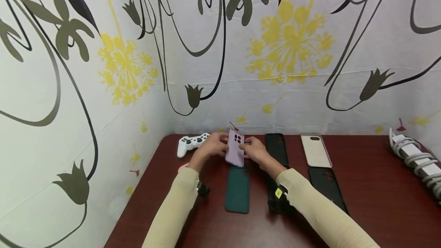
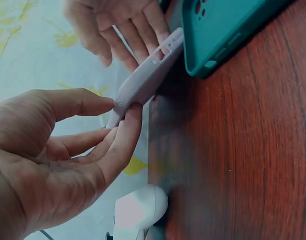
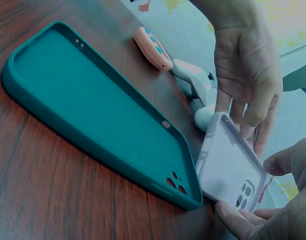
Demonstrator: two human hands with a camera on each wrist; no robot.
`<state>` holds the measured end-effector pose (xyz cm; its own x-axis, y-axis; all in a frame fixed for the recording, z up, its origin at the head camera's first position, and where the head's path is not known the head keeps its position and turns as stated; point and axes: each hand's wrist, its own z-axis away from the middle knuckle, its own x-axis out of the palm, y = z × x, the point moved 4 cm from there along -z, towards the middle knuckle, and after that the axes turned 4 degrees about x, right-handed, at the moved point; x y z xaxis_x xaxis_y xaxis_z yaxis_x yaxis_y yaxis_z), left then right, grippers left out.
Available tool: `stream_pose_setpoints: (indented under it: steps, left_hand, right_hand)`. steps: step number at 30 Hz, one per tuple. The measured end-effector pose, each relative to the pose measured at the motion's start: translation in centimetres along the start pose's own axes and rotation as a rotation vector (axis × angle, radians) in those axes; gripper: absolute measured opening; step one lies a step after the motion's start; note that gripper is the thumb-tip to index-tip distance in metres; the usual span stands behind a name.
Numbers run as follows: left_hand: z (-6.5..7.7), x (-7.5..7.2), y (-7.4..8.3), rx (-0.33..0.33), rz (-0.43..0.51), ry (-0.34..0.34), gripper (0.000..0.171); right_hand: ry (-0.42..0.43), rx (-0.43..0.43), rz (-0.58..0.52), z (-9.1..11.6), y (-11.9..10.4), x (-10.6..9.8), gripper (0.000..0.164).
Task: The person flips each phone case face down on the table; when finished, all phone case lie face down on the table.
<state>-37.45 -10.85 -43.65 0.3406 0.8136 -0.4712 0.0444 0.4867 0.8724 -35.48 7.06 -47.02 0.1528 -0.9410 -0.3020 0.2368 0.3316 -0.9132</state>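
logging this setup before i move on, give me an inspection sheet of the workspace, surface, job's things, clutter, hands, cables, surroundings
Surface: dark reddish wood-grained table.
Job's things: lilac phone case, held tilted, camera cutouts at its upper end.
Clutter: teal case lying nearer the person; cream case and two black cases towards the right; white controller at left; pink item near it, mostly hidden in the head view.
Hands: left hand pinches the lilac phone case at its left side; right hand grips its right side.
Cables: pale cord wound round a white bar, far right.
Surroundings: flower-patterned wall covering behind and at left.
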Motion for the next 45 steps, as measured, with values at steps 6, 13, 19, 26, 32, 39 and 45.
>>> stream_pose_setpoints:
  steps: [6, 13, 19, 26, 32, 39, 45]
  left_hand:
    - [0.2, -0.1, 0.4, -0.012, 0.14, -0.022, 0.07]
    - [-0.1, 0.5, 0.8, 0.026, 0.207, -0.045, 0.066]
    - [-0.9, 1.6, 0.7, -0.002, 0.301, -0.082, 0.061]
    - [-1.0, 2.7, 0.9, -0.025, 0.335, -0.104, 0.055]
    - [-0.9, 3.2, 1.0, -0.036, 0.319, -0.12, 0.047]
    - [-1.1, 3.8, -0.2, -0.083, 0.304, -0.113, 0.061]
    - [-1.1, 3.8, -0.6, -0.081, 0.311, -0.127, 0.073]
  right_hand:
    - [-0.017, 0.019, -0.082, -0.3, 0.1, 0.4, 0.058]
    - [-0.066, 0.046, -0.125, -0.7, 0.4, 0.0, 0.066]
    - [-0.092, 0.036, -0.132, -1.0, 0.1, -1.1, 0.066]
    - [-0.135, 0.034, -0.156, -1.6, -0.2, -2.1, 0.066]
    - [-0.157, 0.044, -0.186, -1.7, 0.0, -2.5, 0.062]
    - [-0.157, 0.066, -0.272, -1.3, 0.3, -2.7, 0.053]
    - [-0.086, 0.055, -0.281, -1.0, 0.4, -2.8, 0.044]
